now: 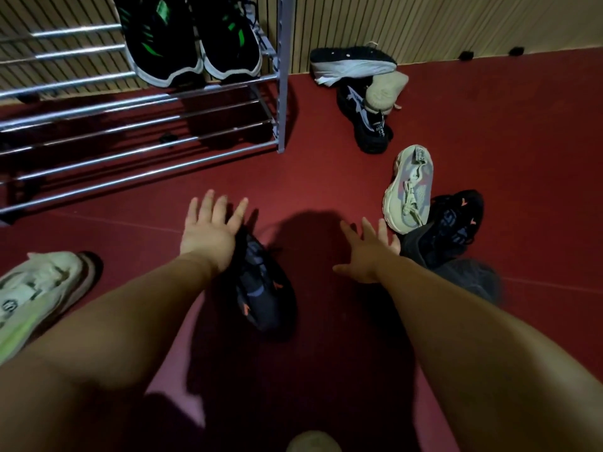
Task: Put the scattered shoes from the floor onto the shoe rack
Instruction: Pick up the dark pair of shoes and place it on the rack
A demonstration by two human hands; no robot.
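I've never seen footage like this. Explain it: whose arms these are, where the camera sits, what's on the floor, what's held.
No machine here: a person wears one wide-angle camera on the head, looking down along both bare arms. The left hand is over a dark shoe with orange marks, fingers spread; the right hand is spread open too. Neither plainly grips anything. On the red floor lie a white-green shoe, a pale shoe resting against another dark shoe, and a pile by the wall. A black-green pair already sits on the metal shoe rack.

Shiny metal shoe rack (137,125); matt red floor (326,177); ribbed wooden wall (424,24); knit-cloth black shoe (261,288) near.
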